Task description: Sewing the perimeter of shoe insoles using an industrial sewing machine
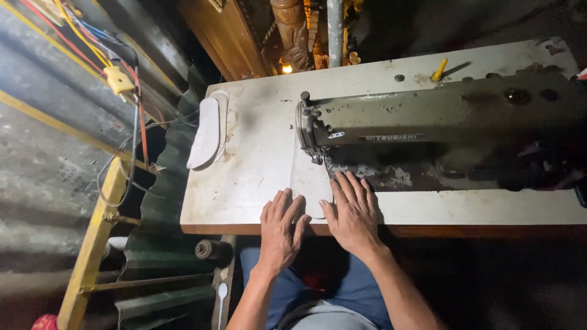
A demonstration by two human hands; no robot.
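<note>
**Both hands flat on white piece at sewing machine needle**

Left hand: palm down, fingers spread and extended, resting on the near edge of the bench with fingertips on the left edge of the white fabric piece. Not gripping, just pressing.

Right hand: same posture, flat and open, fingers pointing to 12 o'clock, covering the piece's right side, just at 6 o'clock of the needle area.

White fabric piece: lies flat on the bench, running from between the hands up under the head of the sewing machine. Needle itself too dark to make out.

Sewing machine: grey-green, body extends to 3 o'clock across the bench.

Stack of white sole-shaped pieces at 10 o'clock from the hands, at the bench's left edge, well apart. Yellow peg at 1 o'clock on the far bench edge. Corrugated metal wall with loose wires at 9 o'clock.
</note>
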